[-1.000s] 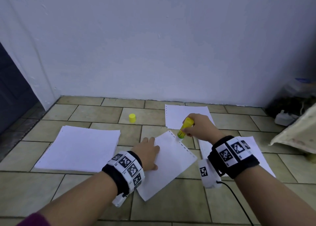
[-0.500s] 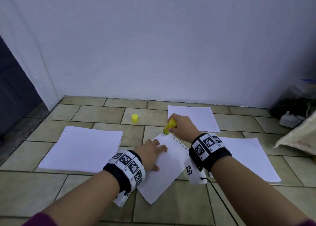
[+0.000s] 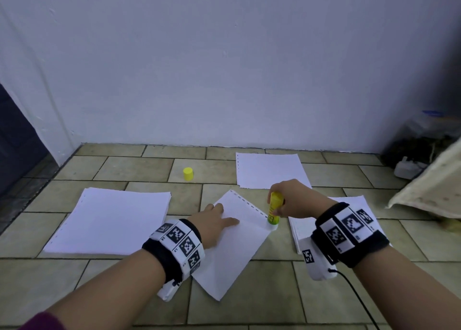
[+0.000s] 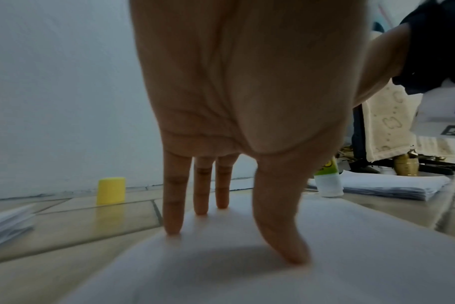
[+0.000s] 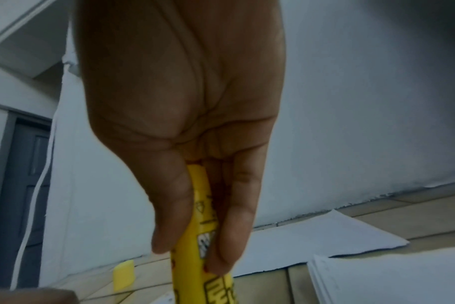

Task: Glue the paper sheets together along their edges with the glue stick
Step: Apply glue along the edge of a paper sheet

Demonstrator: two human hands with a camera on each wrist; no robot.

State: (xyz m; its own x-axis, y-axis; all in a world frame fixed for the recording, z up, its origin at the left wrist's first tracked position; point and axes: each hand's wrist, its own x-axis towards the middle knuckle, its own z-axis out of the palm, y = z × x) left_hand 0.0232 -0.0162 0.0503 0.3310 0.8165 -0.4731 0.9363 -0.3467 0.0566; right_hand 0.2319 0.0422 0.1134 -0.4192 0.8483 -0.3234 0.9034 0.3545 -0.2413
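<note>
A white perforated sheet point(image 3: 234, 250) lies at an angle on the tiled floor in front of me. My left hand point(image 3: 214, 221) presses flat on it with straight fingers point(image 4: 173, 205). My right hand point(image 3: 290, 200) grips the yellow glue stick point(image 3: 274, 207) upright, thumb and fingers point(image 5: 234, 226) wrapped round its barrel point(image 5: 203, 236). The stick's white tip point(image 4: 329, 185) touches the sheet's right corner, at the near end of the perforated edge. The yellow cap point(image 3: 188, 173) stands alone on the floor behind.
A paper stack point(image 3: 109, 222) lies to the left, another stack point(image 3: 304, 230) under my right wrist, a single sheet point(image 3: 269, 168) near the wall. Dark clutter and a cream cloth point(image 3: 429, 190) fill the right corner. A cable point(image 3: 356, 297) trails from my right wristband.
My right hand has drawn the glue stick down the perforated edge from the sheet's far corner to its right corner. The left hand has stayed pressed on the sheet.
</note>
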